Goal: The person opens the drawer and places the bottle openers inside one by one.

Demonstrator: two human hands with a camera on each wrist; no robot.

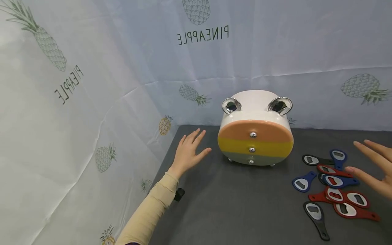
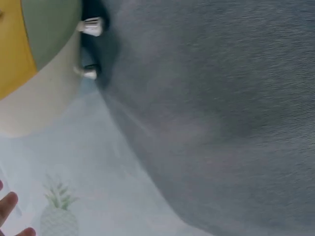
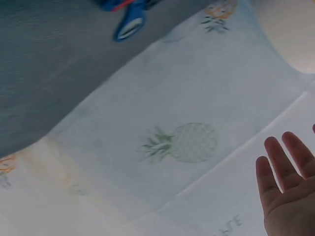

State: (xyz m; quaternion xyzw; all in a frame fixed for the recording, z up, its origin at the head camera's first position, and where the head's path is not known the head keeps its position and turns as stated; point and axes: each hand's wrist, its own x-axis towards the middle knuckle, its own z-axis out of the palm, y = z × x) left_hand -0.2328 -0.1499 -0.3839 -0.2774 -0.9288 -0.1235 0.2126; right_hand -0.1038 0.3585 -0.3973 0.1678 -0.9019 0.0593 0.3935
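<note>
In the head view my left hand (image 1: 189,151), fingers spread, hovers left of a rounded box (image 1: 255,131) with orange, yellow and green bands and a small round knob on each. Two silver-rimmed, ear-like loops stick up from its white top. My right hand (image 1: 378,168), at the right edge, has its fingers extended above a pile of bottle openers (image 1: 335,194) in red, blue and black. Neither hand holds anything. In the right wrist view the right hand (image 3: 290,191) shows straight fingers, with a blue bottle opener (image 3: 130,22) at the top.
The dark grey table (image 1: 239,204) meets a pale pineapple-print curtain (image 1: 137,51) at the back and left. A small black object (image 1: 179,194) shows beside the left forearm. One black bottle opener (image 1: 316,217) lies at the near side of the pile.
</note>
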